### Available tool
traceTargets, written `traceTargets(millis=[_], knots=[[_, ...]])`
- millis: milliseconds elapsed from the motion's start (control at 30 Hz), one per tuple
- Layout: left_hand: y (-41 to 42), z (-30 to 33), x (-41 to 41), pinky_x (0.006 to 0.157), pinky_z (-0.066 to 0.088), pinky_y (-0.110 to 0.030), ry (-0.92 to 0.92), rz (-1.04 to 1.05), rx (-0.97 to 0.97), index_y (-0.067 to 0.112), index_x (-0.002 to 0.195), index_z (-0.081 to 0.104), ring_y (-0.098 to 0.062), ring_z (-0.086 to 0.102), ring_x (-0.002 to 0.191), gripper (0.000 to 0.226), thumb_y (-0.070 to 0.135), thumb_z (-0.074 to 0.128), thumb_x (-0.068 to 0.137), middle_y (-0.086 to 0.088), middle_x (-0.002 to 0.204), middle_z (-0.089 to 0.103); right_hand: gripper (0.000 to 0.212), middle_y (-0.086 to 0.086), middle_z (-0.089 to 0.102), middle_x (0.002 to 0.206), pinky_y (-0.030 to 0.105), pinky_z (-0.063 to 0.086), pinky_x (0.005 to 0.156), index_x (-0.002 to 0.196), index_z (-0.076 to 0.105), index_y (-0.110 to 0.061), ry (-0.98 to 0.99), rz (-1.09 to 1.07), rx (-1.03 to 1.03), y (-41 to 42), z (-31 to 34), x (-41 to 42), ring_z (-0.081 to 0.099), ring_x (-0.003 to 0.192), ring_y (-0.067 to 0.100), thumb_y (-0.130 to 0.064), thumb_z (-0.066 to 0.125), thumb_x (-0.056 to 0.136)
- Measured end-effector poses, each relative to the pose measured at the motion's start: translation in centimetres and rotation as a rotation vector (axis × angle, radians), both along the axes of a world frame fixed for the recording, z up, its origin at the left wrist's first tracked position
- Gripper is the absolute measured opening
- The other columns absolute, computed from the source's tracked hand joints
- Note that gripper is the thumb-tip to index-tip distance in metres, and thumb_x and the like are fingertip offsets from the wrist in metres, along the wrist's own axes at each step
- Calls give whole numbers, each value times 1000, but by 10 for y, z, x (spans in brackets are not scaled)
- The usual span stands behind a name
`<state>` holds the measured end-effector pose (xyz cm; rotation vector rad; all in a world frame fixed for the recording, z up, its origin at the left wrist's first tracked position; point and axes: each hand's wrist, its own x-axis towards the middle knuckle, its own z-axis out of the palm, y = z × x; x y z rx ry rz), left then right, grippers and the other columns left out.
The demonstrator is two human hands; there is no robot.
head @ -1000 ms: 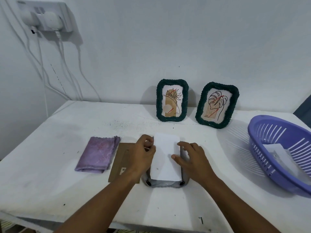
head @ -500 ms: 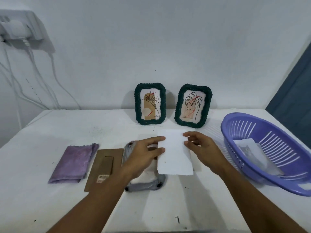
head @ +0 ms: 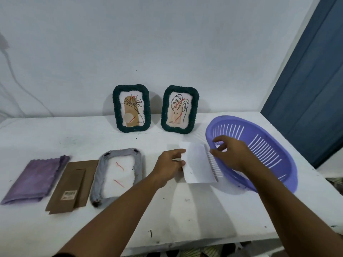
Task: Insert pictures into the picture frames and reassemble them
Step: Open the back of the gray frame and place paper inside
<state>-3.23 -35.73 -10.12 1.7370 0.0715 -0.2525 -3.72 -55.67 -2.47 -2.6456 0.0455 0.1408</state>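
The white rectangular paper sheet [head: 199, 163] hung above the white painted table [head: 204, 210] at about three o'clock from the grey braided frame [head: 118, 175]. That frame lay face down at centre-left, its opening showing a pale surface with thin red marks. The left hand [head: 169, 168] pinched the sheet's left edge between thumb and fingers. The right hand [head: 229, 154] held the right edge with curled fingers, just in front of the purple slotted plastic basket [head: 259, 153]. If this sheet was meant for the frame, it would best be kept flat, squared to the opening and lowered without creasing, since thin paper buckles easily. A stiff brown cardboard backing [head: 73, 184] with a stand flap lay at the frame's nine o'clock, a soft folded purple cloth [head: 35, 179] beyond it. Two dark green braided frames [head: 131, 108] with line drawings stood at twelve o'clock.
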Motion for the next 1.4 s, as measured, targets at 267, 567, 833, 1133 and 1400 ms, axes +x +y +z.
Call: traceTargets(millis=[267, 567, 833, 1133, 1400], knots=[[-40, -3, 6, 78, 57, -26, 0, -13, 78, 16, 125, 59, -25, 63, 100, 43, -1, 63, 86, -3, 112, 61, 39, 3, 72, 103, 24, 39, 79, 125, 57, -19, -144, -39, 114, -7, 1, 3, 54, 84, 12, -32, 62, 89], [-56, -4, 11, 56, 56, -18, 9, -7, 80, 18, 123, 57, -21, 64, 86, 45, -4, 64, 84, -3, 106, 62, 39, 0, 73, 99, 24, 40, 79, 124, 57, -19, -148, -34, 144, -7, -7, 0, 55, 83, 11, -34, 62, 89], [-52, -4, 13, 65, 56, -20, -48, -16, 224, 16, 122, 57, -23, 64, 86, 38, 4, 64, 87, -5, 109, 62, 41, 0, 72, 102, 26, 47, 76, 123, 56, -21, -105, -39, 159, -7, -9, 0, 60, 77, 13, -41, 62, 88], [-60, 33, 16, 83, 57, -33, -310, 33, 237, 32, 127, 52, -14, 60, 94, 38, 26, 60, 90, 3, 113, 56, 61, 11, 61, 122, 37, 46, 97, 126, 53, -9, 213, -134, -276, -58, -26, 30, 58, 108, 29, -45, 69, 80], [-76, 38, 10, 67, 40, -2, -352, -73, 324, 21, 120, 63, -8, 55, 88, 34, 26, 65, 87, -1, 123, 47, 70, 11, 61, 114, 34, 47, 89, 121, 55, -10, 226, -170, -417, -60, -43, 31, 59, 101, 27, -52, 76, 70]])
